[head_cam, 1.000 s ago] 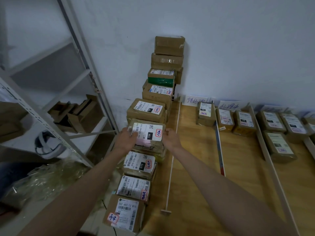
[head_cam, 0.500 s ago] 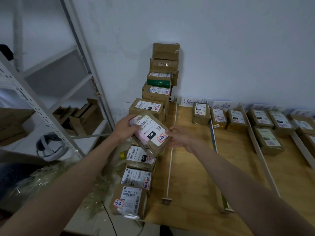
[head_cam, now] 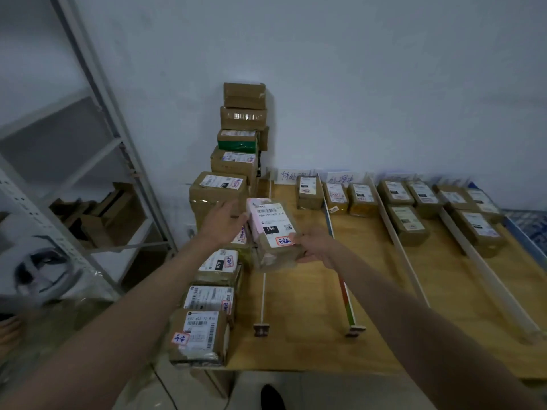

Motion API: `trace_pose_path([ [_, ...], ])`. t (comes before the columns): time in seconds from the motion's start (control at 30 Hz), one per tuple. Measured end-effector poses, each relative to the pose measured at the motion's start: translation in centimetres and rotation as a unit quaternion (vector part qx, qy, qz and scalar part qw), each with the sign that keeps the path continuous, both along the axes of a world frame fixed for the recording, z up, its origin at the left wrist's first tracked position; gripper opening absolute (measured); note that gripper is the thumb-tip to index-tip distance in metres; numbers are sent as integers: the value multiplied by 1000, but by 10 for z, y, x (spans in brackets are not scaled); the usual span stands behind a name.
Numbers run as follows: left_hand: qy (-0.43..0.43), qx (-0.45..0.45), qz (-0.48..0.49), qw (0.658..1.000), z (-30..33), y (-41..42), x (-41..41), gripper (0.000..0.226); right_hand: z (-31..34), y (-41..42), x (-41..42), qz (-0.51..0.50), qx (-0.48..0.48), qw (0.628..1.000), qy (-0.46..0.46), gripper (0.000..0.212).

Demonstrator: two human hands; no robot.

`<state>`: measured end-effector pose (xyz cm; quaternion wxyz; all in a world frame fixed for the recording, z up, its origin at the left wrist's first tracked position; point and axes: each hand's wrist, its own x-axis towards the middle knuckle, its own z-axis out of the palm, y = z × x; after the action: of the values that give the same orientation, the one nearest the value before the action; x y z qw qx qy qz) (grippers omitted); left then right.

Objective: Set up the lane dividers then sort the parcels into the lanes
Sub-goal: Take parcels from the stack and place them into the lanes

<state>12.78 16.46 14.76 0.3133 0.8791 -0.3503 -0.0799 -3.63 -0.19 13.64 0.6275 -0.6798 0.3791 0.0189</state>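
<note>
My right hand grips a brown parcel with a white and pink label marked 15H, lifted above the left edge of the wooden table. My left hand hovers open just left of the parcel, fingers spread, apart from it. Below and behind them a pile of unsorted parcels runs along the table's left side up to a tall stack at the wall. Lane dividers lie on the table: a white one, a coloured one and pale ones further right. Sorted parcels sit in the lanes.
Handwritten paper signs stand against the wall at the head of the lanes. A grey metal shelf rack with folded cardboard stands at the left. Crumpled clear plastic lies below it. The table's front edge is near me.
The 15H parcel has been lifted off the pile and carried right over the table. My left hand has let go of it; my right hand alone holds it now.
</note>
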Motion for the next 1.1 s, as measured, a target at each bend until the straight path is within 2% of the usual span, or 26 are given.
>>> trace_pose_path([
  [0.13,-71,114,-37,990,-20,-13,-32,54,-13,-18,-40,-88,-69,993,30,38],
  [0.37,-155,199,-110,961,-46,-52,-85,58,-25,-49,-114,-170,-98,980,41,38],
  [0.63,-174,212,-160,948,-54,-122,-151,59,-25,-111,-205,-259,-114,958,49,38],
  [0.87,-178,201,-171,948,-60,-208,-238,56,-37,-196,-289,-261,-145,951,77,38],
  [1.1,-184,204,-148,950,-72,-289,-313,58,-52,-291,-359,-260,-146,952,63,39],
])
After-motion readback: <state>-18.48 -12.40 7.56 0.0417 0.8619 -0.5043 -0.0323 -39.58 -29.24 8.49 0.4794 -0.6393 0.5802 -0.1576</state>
